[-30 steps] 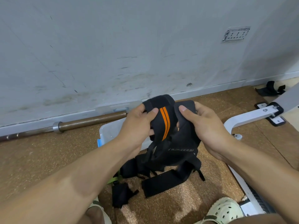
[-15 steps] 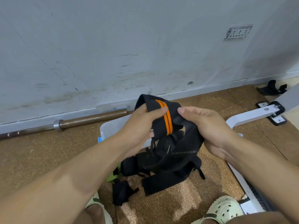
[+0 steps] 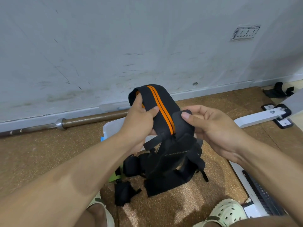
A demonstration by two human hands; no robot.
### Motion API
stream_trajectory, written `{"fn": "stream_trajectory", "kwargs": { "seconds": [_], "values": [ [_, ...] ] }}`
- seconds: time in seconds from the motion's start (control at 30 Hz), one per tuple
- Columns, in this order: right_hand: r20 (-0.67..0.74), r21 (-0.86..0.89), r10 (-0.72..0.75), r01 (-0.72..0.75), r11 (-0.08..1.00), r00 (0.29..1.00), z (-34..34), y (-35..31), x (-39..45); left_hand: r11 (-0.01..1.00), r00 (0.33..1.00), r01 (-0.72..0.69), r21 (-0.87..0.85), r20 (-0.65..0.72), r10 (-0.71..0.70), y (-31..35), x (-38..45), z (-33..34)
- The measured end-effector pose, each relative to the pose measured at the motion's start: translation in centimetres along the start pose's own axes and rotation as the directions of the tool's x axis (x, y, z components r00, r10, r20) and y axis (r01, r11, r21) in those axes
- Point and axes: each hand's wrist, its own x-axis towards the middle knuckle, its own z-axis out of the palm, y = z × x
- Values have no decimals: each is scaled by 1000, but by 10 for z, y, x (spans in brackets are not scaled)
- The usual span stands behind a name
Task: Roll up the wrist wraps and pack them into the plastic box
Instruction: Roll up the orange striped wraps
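Left hand [image 3: 139, 118] and right hand [image 3: 211, 126] each pinch the black orange-striped wrist wrap [image 3: 157, 105] above the plastic box [image 3: 113, 128] | soft, light, floppy | best gripped at one end for rolling

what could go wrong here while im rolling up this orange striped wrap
1. The wrist wrap is only arched loosely between the left hand and right hand, so the roll may start slack.
2. Its hanging tail runs into the pile of black straps below and could snag or drag one along.
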Motion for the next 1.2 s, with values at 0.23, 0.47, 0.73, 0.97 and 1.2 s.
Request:
{"fn": "stream_trajectory", "kwargs": {
  "seconds": [0.23,0.47,0.73,0.97,1.2],
  "values": [
    [-126,-139,-135,117,983,983,5,10,-2,993,994,-72,96,94,63,-5,-2,0],
    [-208,-135,-148,121,983,967,7,11,0,989,977,-115,92,190,96,-6,-5,3],
    [-323,-231,-219,148,962,921,12,16,2,997,972,-76,19,224,70,-6,-11,7],
    [-324,-289,-244,150,945,914,10,18,5,969,963,-203,142,208,172,-18,-8,2],
    [19,-262,82,-74,962,996,-1,5,3,977,976,-195,86,111,185,-15,-8,1]
  ]
}}
